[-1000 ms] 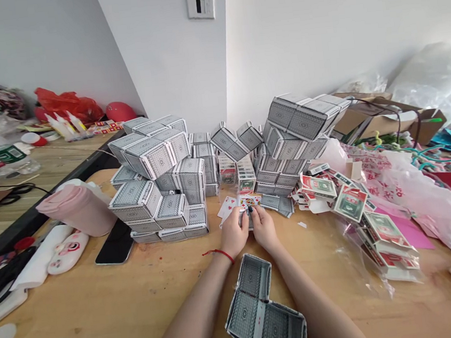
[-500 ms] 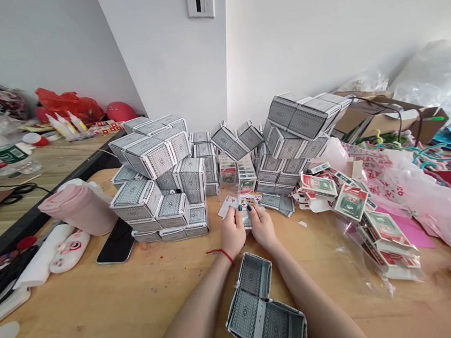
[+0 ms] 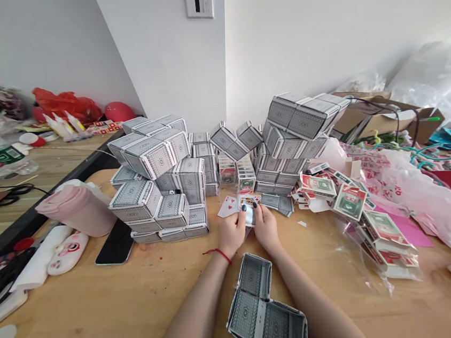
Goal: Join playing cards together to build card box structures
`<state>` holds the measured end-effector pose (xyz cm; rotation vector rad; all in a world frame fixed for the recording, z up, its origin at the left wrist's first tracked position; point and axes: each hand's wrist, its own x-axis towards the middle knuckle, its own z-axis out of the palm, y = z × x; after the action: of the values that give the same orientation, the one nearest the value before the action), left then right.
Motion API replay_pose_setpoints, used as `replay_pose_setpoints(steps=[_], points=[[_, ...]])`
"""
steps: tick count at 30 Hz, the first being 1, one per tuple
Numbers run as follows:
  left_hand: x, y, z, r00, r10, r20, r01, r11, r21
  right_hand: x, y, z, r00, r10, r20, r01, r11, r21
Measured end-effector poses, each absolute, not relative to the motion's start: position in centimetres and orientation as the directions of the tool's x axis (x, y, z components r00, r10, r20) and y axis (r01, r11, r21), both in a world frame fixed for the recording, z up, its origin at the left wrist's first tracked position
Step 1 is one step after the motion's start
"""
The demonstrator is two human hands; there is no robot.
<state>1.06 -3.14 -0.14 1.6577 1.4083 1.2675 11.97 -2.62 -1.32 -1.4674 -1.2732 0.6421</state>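
Both hands are closed on a playing card (image 3: 250, 217) just above the table's middle. My left hand (image 3: 232, 231), with a red string bracelet at its wrist, pinches the card's left edge. The right edge is gripped by my right hand (image 3: 265, 229). Loose face-up cards (image 3: 228, 206) lie just beyond my fingers, a red-heart one at the left. Nearest me, between my forearms, is an L-shaped box structure (image 3: 259, 305) folded from grey-backed cards. Past the cards stand upright rows of card decks (image 3: 246, 173).
Stacked grey card boxes rise at left (image 3: 160, 197) and right (image 3: 288, 151). Opened card packets (image 3: 350, 201) and a pink-white plastic bag (image 3: 399, 177) spread to the right. A phone (image 3: 115, 246), a pink roll (image 3: 76, 206) and a white-pink mouse-shaped item (image 3: 68, 254) lie left.
Both hands have shifted slightly apart, and more of the card's pale surface shows between the thumbs. The view has shifted a little; the box structure stays in place.
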Motion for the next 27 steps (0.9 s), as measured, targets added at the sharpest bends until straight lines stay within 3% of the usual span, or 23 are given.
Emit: replay_pose_setpoints(steps=[5, 11, 15, 20, 23, 27], points=[[1.0, -3.0, -0.3, 0.171, 0.985, 0.036, 0.095, -0.053, 0.994, 13.5, -1.8, -1.5, 0.36, 0.91, 0.205, 0.328, 0.082, -0.941], [1.1, -2.9, 0.2, 0.201, 0.952, 0.232, 0.254, -0.279, 0.926, 13.5, -1.9, -1.2, 0.333, 0.937, 0.106, 0.146, 0.06, -0.987], [1.0, -2.9, -0.1, 0.113, 0.979, 0.168, 0.26, -0.193, 0.946, 13.7, -1.8, -0.8, 0.356, 0.935, -0.01, -0.065, 0.014, -0.998], [0.3, -2.3, -0.4, -0.186, 0.972, 0.146, 0.154, -0.118, 0.981, 14.7, -1.3, -1.0, 0.471, 0.882, -0.023, -0.143, 0.051, -0.988], [-0.1, -1.9, -0.4, -0.292, 0.941, 0.169, 0.182, -0.119, 0.976, 14.9, -1.4, -1.2, 0.53, 0.848, 0.019, -0.098, 0.084, -0.992], [-0.2, -1.8, -0.6, -0.298, 0.937, 0.183, 0.241, -0.112, 0.964, 14.7, -1.7, -1.5, 0.569, 0.813, 0.124, 0.11, 0.074, -0.991]])
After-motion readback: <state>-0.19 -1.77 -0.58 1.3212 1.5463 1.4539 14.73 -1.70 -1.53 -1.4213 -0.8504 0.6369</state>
